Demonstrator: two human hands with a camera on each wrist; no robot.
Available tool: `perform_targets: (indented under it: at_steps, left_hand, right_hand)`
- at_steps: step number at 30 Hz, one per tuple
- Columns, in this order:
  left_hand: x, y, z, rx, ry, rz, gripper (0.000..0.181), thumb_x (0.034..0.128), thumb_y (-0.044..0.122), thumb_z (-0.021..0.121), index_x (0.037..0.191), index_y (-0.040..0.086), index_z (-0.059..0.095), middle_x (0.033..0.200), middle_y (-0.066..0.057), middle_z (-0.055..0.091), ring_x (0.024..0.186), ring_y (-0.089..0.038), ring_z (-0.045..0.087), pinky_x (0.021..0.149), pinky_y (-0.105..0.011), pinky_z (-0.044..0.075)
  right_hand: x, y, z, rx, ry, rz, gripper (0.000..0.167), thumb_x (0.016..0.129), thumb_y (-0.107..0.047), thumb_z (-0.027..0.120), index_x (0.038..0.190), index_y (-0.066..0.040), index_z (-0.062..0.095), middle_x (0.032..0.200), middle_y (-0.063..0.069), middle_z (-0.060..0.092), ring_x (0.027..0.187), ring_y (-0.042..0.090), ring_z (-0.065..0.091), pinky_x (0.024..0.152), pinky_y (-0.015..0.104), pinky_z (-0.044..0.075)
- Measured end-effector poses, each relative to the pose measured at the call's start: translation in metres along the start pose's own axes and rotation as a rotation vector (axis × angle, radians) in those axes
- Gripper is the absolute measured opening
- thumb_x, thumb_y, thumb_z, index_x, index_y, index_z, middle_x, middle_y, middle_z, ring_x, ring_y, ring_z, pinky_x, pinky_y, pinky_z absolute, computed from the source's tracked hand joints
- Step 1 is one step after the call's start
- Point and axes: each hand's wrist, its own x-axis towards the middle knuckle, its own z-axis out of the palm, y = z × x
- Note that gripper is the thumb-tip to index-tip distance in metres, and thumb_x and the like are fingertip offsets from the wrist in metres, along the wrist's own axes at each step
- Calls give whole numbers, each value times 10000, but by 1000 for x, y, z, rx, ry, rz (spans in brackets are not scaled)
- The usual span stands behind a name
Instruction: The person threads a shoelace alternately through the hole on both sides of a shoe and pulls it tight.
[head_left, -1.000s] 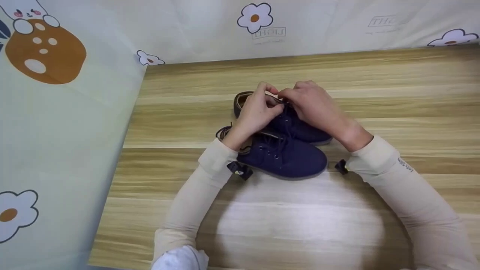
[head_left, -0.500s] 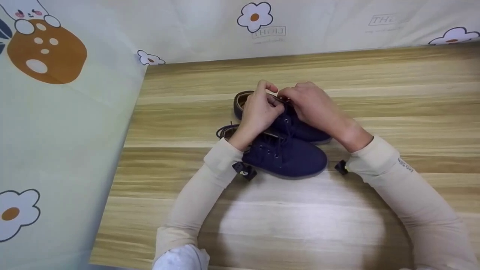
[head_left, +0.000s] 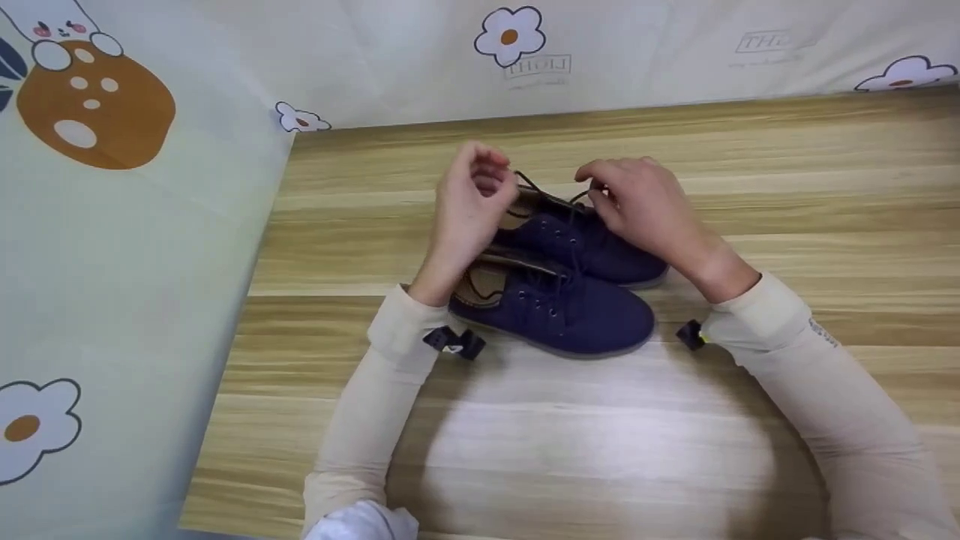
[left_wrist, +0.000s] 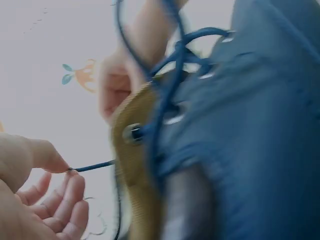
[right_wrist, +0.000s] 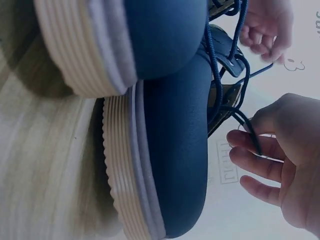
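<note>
In left fingers (left_wrist: 74,189), blue shoelace (left_wrist: 94,166)

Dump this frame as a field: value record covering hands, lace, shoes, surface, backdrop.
left hand: pinches one end of the shoelace on the far shoe
right hand: holds another lace end between thumb and fingers
shoelace: runs from both hands to the far shoe; knotted or not, unclear
far shoe: navy lace-up, upright, toe pointing right in the head view
near shoe: matching navy lace-up, alongside, toe the same way
surface: wood-grain tabletop
backdrop: pale flower-print sheet
</note>
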Motion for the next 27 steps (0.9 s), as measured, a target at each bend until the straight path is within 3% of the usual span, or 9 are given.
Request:
perform_targets:
  at_steps: [5,7,10,12,14,18,23,25,27]
  left_hand:
    - [-3,10,-22,-190,201,142,130,882,-57,619,997,-8,583,951,-73,620,844,-196,614,780,-283,533]
    - [-5,15,-29,-300,286,202,109,896,-78,596,989,-28,570,959,-76,614,897,-230,638,849,-306,544]
    - [-10,23,-37,-511,359,275,95,921,-112,534,992,-51,520,971,-110,568,954,-278,676,955,-380,551]
    - [-13,29,-42,-639,390,298,93,934,-124,495,985,-46,490,969,-137,543,909,-288,692,928,-419,570]
    - [-16,35,-46,-717,425,313,106,938,-128,473,962,-25,475,943,-136,509,796,-266,679,801,-390,603]
    - [-22,49,-60,-752,572,385,159,928,-151,471,897,4,485,936,-107,510,632,-186,579,519,-267,510]
    - [-30,68,-83,-704,811,521,184,938,-158,450,862,10,464,979,-94,512,540,-158,476,415,-211,348]
    - [-29,68,-86,-626,829,528,182,926,-161,454,864,9,477,975,-84,514,559,-146,455,453,-208,346]
    - [-26,61,-83,-508,759,491,173,909,-152,482,873,13,518,962,-64,535,637,-138,504,549,-214,415]
  right_hand:
    - [0,-1,-1,25,9,60,229,979,-63,502,1130,-68,674,867,102,744,724,278,672,732,480,510]
    - [-1,-1,-1,31,1,76,241,989,-59,477,1142,-69,663,856,97,745,745,280,691,735,484,521]
    - [-2,-2,-2,27,-26,85,248,992,-59,468,1155,-77,653,867,95,751,783,286,709,756,492,532]
    - [-3,-2,-1,21,-51,87,248,993,-65,471,1163,-75,650,880,99,754,806,290,716,767,496,537]
    - [-4,-1,-1,13,-79,91,251,992,-66,470,1167,-70,651,891,104,755,821,294,718,774,500,538]
    - [-6,-1,-1,2,-138,109,260,987,-58,468,1167,-55,655,916,122,755,842,309,717,776,515,536]
    - [-8,1,-1,-1,-185,121,235,977,-70,506,1140,-57,675,1002,128,753,906,314,717,800,511,543]
    - [-9,1,-1,2,-193,120,228,971,-67,517,1128,-60,682,1040,127,748,937,318,711,811,512,541]
    - [-9,1,-2,5,-198,120,222,962,-61,530,1116,-62,689,1069,127,740,964,324,702,824,515,536]
